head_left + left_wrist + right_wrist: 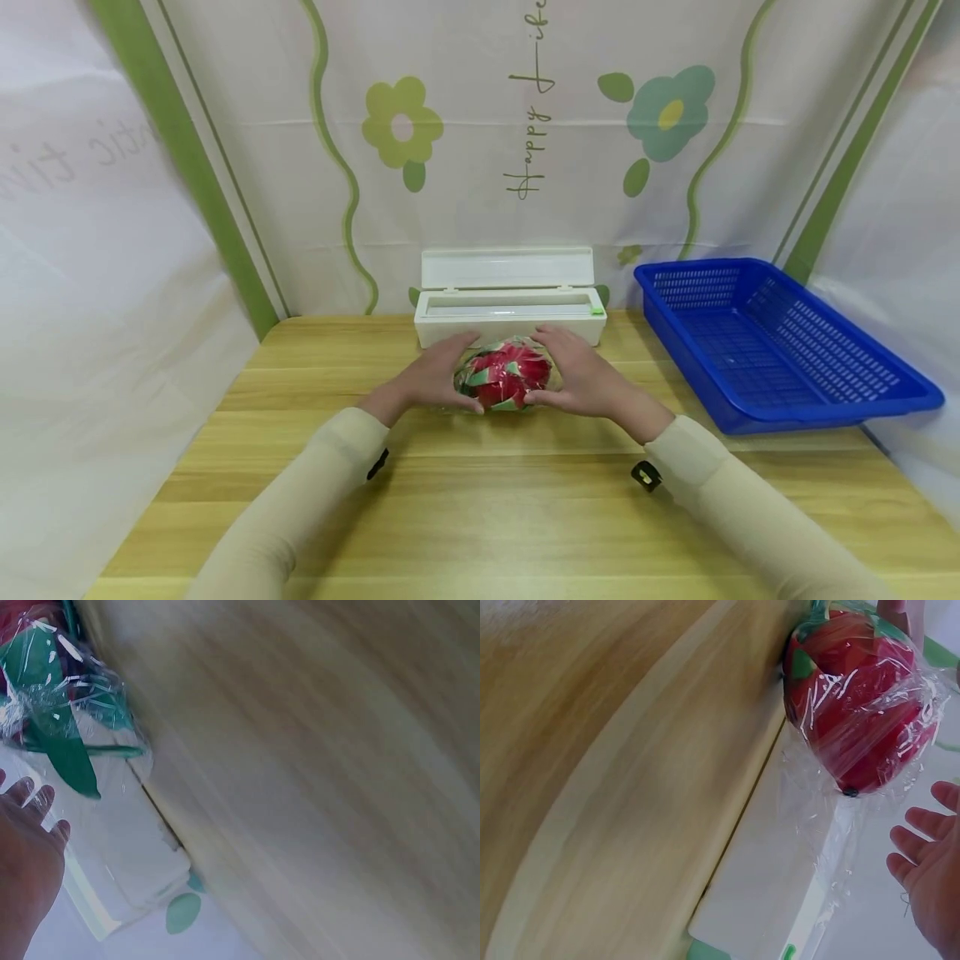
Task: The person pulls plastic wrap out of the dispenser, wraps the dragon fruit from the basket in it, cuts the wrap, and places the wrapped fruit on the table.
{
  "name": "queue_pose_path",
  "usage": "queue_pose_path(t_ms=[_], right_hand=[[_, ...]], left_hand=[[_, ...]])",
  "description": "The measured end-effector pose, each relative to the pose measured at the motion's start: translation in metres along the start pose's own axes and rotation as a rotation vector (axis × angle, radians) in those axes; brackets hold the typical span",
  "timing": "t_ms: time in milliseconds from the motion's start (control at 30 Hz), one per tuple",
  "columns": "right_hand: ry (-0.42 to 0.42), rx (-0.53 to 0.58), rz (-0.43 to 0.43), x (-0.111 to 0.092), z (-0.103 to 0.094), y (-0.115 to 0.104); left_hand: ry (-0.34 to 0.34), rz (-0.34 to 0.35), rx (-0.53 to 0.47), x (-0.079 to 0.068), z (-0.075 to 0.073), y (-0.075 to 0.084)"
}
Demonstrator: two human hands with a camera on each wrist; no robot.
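A red dragon fruit [513, 372] with green scales, wrapped in clear cling film, lies between my hands near the middle of the table. My left hand [431, 377] cups its left end, with the thumb in front and the fingers behind. At the right end is my right hand [585, 372], its thumb and relaxed fingers spread around the film. In the right wrist view, the fingers are apart from the fruit [855, 705], and loose film hangs below it. Crinkled film and a green scale [71, 761] show close to the left fingertips in the left wrist view.
Just behind the fruit stands a white cling film box [510, 330], its lid [507, 268] raised against the curtain. A blue plastic basket [697, 375] sits at the right of the wooden table [480, 517]. Printed curtains [465, 200] enclose the back and sides.
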State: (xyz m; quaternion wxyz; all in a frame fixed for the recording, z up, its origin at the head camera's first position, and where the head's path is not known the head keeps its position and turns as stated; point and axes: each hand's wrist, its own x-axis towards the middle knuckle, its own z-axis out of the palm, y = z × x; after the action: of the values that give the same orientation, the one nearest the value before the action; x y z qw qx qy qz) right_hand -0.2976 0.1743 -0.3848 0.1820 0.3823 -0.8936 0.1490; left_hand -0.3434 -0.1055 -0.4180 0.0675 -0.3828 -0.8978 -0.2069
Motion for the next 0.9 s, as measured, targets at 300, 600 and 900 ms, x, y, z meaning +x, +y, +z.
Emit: queue_pose_path(t_ms=[300, 600, 900], right_hand=[[-0.050, 0.023, 0.008, 0.002, 0.009, 0.001], [-0.063, 0.029, -0.030, -0.002, 0.016, 0.002], [-0.088, 0.032, 0.043, -0.004, 0.013, -0.002]], left_hand=[[-0.030, 0.017, 0.025, 0.002, 0.007, 0.002], [-0.045, 0.001, 0.064, 0.000, 0.010, 0.002], [-0.076, 0.010, 0.062, 0.001, 0.012, 0.001]])
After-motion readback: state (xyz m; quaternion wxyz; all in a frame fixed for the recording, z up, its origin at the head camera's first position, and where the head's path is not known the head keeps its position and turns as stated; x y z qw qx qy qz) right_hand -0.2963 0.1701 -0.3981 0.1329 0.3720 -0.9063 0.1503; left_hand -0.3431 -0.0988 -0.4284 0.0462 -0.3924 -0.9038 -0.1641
